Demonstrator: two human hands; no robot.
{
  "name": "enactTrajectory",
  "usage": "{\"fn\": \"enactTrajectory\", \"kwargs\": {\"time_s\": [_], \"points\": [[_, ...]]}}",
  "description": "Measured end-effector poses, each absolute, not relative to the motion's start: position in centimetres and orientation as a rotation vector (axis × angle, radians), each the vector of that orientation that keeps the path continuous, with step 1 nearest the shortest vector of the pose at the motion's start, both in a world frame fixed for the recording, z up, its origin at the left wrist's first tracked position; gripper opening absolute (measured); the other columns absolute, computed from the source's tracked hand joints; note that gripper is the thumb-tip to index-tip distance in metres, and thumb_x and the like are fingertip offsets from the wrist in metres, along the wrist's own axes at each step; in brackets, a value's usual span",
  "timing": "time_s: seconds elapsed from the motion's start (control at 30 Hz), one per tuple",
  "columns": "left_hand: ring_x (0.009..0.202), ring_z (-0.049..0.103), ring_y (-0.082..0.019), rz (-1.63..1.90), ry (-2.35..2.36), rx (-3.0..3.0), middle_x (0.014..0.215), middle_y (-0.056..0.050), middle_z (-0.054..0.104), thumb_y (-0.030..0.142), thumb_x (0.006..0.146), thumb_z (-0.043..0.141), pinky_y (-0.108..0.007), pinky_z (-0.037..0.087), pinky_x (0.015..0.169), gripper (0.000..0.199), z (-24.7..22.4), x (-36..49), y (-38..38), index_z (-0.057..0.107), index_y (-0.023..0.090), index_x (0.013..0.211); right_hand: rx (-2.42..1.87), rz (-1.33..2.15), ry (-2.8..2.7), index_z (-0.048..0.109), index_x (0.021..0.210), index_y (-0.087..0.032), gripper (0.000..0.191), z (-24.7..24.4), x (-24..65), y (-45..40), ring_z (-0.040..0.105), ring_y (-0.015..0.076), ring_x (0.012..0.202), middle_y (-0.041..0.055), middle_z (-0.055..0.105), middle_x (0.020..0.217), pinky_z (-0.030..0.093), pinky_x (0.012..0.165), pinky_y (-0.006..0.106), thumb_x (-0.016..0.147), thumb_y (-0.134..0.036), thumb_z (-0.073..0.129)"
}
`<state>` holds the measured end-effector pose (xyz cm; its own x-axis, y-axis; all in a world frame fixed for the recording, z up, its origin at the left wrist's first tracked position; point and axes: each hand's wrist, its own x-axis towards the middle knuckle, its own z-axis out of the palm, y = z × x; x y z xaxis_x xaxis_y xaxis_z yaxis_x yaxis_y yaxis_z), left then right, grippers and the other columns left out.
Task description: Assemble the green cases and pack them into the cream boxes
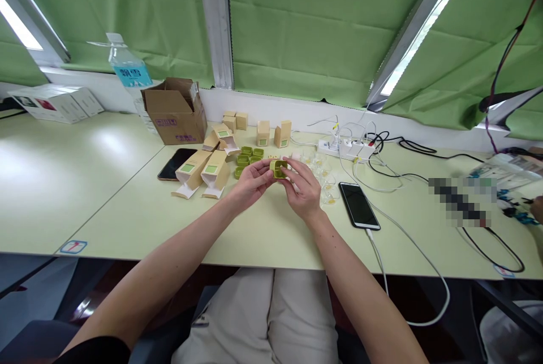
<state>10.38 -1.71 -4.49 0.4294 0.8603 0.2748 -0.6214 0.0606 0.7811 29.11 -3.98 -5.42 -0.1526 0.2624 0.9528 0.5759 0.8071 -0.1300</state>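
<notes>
Over the table, a small olive-green square cup [279, 169] is held between both hands. My left hand [253, 179] pinches its left side, while the fingers of my right hand [302, 186] grip its right side, one fingertip at its opening. Whether anything lies inside the cup I cannot make out. Just behind my left hand stand several similar green cups [245, 159]. Clear plastic pieces [324, 174], some with yellow bits, are spread to the right of my right hand. Kraft paper boxes with green labels [215, 170] lie left of the cups, their flaps open.
A dark phone [177, 164] lies by the boxes; another phone [359, 206] is plugged into a white cable. Farther back stand a cardboard carton [175, 115], small kraft boxes [263, 133], a water bottle [127, 64] and a power strip [345, 149] with tangled cables.
</notes>
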Motion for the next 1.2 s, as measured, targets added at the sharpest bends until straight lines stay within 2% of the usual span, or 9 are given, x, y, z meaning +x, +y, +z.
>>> {"fn": "enactTrajectory", "kwargs": {"time_s": [0.13, 0.27, 0.37, 0.67, 0.87, 1.2], "points": [[0.104, 0.078, -0.018, 1.144, 0.296, 0.992, 0.110, -0.009, 0.083, 0.031, 0.078, 0.102, -0.031, 0.060, 0.101, 0.044, -4.20, 10.39, -1.95, 0.084, 0.017, 0.115, -0.655, -0.277, -1.745, 0.078, 0.139, -0.032, 0.035, -5.60, 29.22, -3.93, 0.076, 0.0311, 0.131, 0.0131, 0.078, 0.141, 0.070, 0.103, 0.054, 0.106, -0.022, 0.069], [0.100, 0.078, -0.017, 1.141, 0.286, 0.991, 0.108, -0.008, 0.083, 0.031, 0.077, 0.103, -0.029, 0.062, 0.098, 0.043, -4.06, 10.45, -2.00, 0.084, 0.017, 0.113, -0.706, -0.235, -1.752, 0.079, 0.139, -0.035, 0.037, -5.58, 29.13, -4.18, 0.074, 0.0304, 0.132, 0.0112, 0.076, 0.142, 0.076, 0.085, 0.045, 0.107, -0.022, 0.068], [0.098, 0.077, -0.016, 1.136, 0.282, 0.984, 0.105, -0.007, 0.082, 0.031, 0.076, 0.104, -0.027, 0.062, 0.096, 0.043, -4.05, 10.49, -2.00, 0.085, 0.017, 0.112, -0.684, -0.229, -1.742, 0.080, 0.137, -0.036, 0.037, -5.41, 28.92, -4.42, 0.073, 0.0294, 0.130, 0.0117, 0.075, 0.141, 0.076, 0.080, 0.042, 0.106, -0.021, 0.067], [0.096, 0.077, -0.015, 1.132, 0.294, 0.991, 0.102, -0.007, 0.082, 0.030, 0.075, 0.104, -0.028, 0.060, 0.095, 0.043, -4.00, 10.42, -2.08, 0.083, 0.017, 0.111, -0.661, -0.147, -1.774, 0.082, 0.131, -0.035, 0.034, -4.86, 28.87, -4.63, 0.064, 0.0301, 0.131, 0.0136, 0.068, 0.138, 0.076, 0.078, 0.042, 0.105, -0.019, 0.068], [0.096, 0.076, -0.017, 1.108, 0.290, 1.007, 0.104, -0.008, 0.081, 0.029, 0.077, 0.102, -0.030, 0.058, 0.096, 0.039, -4.12, 10.17, -1.94, 0.082, 0.016, 0.108, -0.726, -0.091, -1.825, 0.084, 0.123, -0.038, 0.028, -4.82, 29.07, -4.54, 0.058, 0.0308, 0.134, 0.0106, 0.066, 0.138, 0.076, 0.082, 0.046, 0.104, -0.022, 0.070], [0.097, 0.075, -0.016, 1.119, 0.315, 1.034, 0.105, -0.008, 0.080, 0.031, 0.078, 0.102, -0.028, 0.059, 0.093, 0.037, -3.93, 10.32, -2.00, 0.079, 0.016, 0.103, -0.765, -0.090, -1.784, 0.086, 0.116, -0.036, 0.023, -4.94, 28.62, -4.59, 0.059, 0.0301, 0.132, 0.0102, 0.068, 0.136, 0.076, 0.087, 0.049, 0.104, -0.025, 0.070]]}}
